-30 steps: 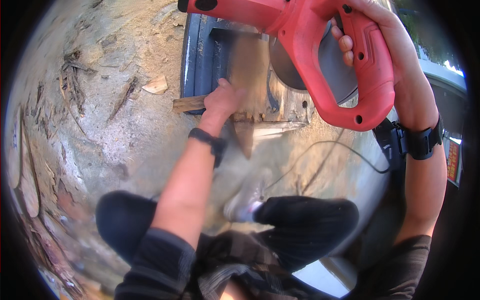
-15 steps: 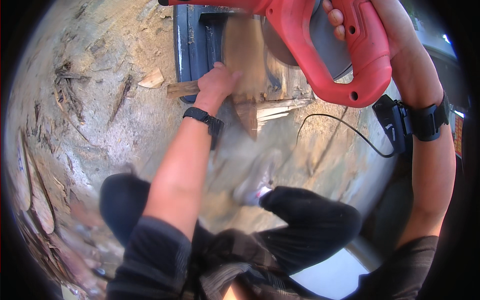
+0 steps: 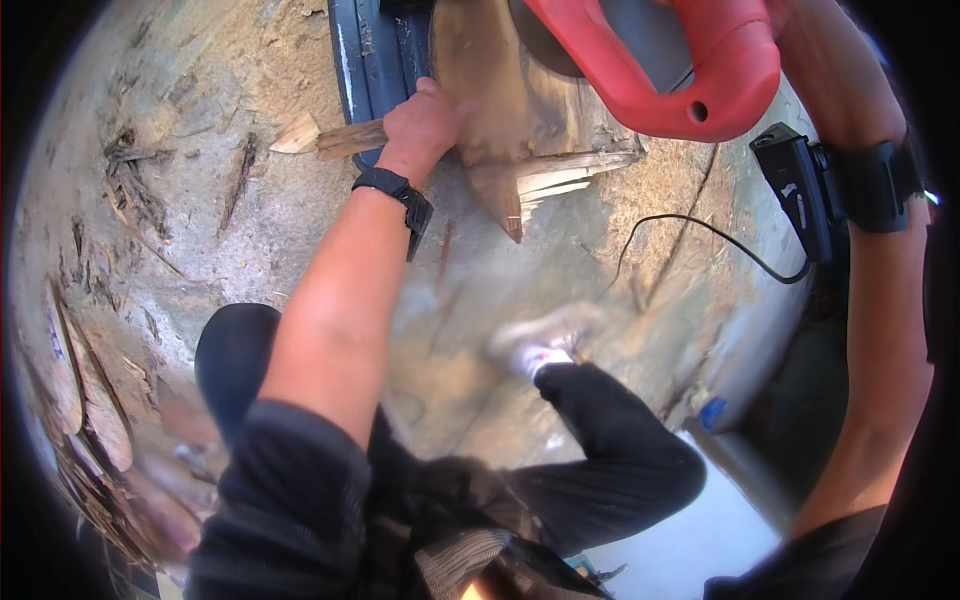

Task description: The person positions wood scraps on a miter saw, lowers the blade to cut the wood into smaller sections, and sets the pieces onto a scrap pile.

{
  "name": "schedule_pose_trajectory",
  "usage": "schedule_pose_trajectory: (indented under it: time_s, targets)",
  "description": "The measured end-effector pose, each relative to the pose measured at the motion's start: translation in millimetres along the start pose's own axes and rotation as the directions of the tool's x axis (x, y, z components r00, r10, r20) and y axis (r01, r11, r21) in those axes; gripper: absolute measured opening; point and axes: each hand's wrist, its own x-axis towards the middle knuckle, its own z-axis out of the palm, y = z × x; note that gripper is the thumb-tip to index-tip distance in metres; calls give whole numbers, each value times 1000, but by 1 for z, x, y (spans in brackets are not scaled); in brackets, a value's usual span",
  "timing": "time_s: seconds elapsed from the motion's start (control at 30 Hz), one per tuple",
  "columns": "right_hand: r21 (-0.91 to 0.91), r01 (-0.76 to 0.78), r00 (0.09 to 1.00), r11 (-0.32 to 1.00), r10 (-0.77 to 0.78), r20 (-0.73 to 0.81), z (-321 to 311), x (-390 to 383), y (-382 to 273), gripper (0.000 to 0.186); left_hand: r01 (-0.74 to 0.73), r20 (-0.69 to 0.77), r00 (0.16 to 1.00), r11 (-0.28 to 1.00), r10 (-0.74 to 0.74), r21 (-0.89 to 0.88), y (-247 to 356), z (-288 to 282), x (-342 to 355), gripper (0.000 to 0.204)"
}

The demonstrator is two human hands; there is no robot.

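Note:
My left hand (image 3: 425,125) is closed over a short wooden strip (image 3: 350,138), whose end sticks out to the left. The hand rests at the dark blue metal base (image 3: 365,60) of a red chop saw (image 3: 700,95). Beside my fingers is a brown wooden board (image 3: 475,80), blurred, with a pointed lower end. My right hand (image 3: 785,12) is at the saw's red loop handle, mostly cut off by the top edge; its fingers are out of view. Behind the handle shows part of a grey disc (image 3: 645,40).
Splintered wood (image 3: 560,175) lies by the board's tip. A pale wood chip (image 3: 296,133) is left of the strip. Slats and scraps (image 3: 95,430) pile up at the left. From a black device (image 3: 800,190) on my right forearm hangs a black cable (image 3: 720,225).
The saw, base and both hands now sit higher in the picture, and my right fingers have left the frame. The left hand keeps its place on the wooden strip.

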Motion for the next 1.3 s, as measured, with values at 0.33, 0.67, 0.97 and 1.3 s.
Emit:
schedule_pose_trajectory:
  time_s: [0.33, 0.67, 0.97, 1.3]
  targets:
    - [-6, -33, 999, 999, 33, -12, 5, 13, 10, 38, 29, -18, 999, 999, -30, -32, -19, -4, 2, 71]
    - [-38, -58, 994, 998, 54, -97, 14, 18, 7, 37, 52, 1, 999, 994, -52, -94, -18, -5, -3, 66]
    - [-47, -57, 989, 997, 50, -143, 8, 23, 12, 38, 6, -28, 1000, 995, -9, -105, -17, -4, 4, 65]
    - [33, -100, 976, 994, 104, -191, 18, 13, 14, 34, 29, -12, 999, 991, -31, -131, -21, -5, -2, 62]
